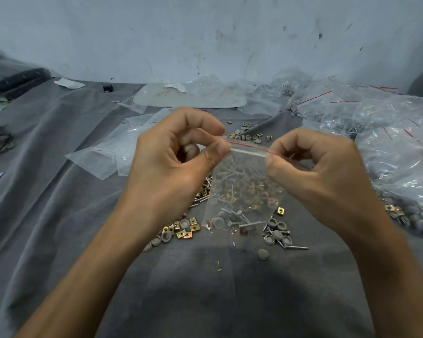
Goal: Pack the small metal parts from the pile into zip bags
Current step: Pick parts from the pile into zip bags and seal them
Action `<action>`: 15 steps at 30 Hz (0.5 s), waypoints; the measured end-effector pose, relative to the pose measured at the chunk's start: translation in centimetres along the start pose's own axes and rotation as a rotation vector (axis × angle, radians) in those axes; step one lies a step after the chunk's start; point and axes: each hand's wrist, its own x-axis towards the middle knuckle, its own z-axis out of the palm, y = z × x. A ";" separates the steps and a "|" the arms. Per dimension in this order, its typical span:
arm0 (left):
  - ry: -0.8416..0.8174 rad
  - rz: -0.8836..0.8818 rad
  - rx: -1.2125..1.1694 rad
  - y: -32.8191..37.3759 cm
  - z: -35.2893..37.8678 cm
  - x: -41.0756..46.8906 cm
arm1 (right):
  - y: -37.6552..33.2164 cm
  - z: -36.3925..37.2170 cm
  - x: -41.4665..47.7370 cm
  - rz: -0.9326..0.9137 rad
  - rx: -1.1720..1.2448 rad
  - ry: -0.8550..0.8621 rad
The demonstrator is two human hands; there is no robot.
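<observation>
Far left of bag [244, 191]: empty bags [108, 154] flat on worktop [59, 215]. Left hand [171, 164]: grip pinched on bag's left seal end. Bag: held upright above pile [181, 230], parts [239, 223] settled at bottom. Right hand [320, 176]: grip pinched on right seal end. Right of bag: filled bags [388, 132] heaped.

Scuffed pale wall [205, 32], grey cloth-covered surface [59, 191]

One wide-angle camera is riding on the person's head, facing forward and down; it is sitting close above the left hand [171, 164] and right hand [322, 174], with the zip bag [244, 189] between them centred; farther off it is taking in the grey cloth [59, 215] and the back wall [205, 32].
</observation>
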 end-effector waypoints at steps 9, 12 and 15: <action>0.062 -0.005 0.007 0.0 -0.3 0.1 | 1.8 -1.6 -0.4 0.033 0.105 0.044; 0.101 0.001 0.019 -0.2 -1.5 0.4 | 3.4 -3.2 -0.6 0.062 0.128 0.113; 0.157 0.001 -0.032 -0.4 -2.8 0.8 | 4.8 -4.0 -0.7 0.140 0.174 0.196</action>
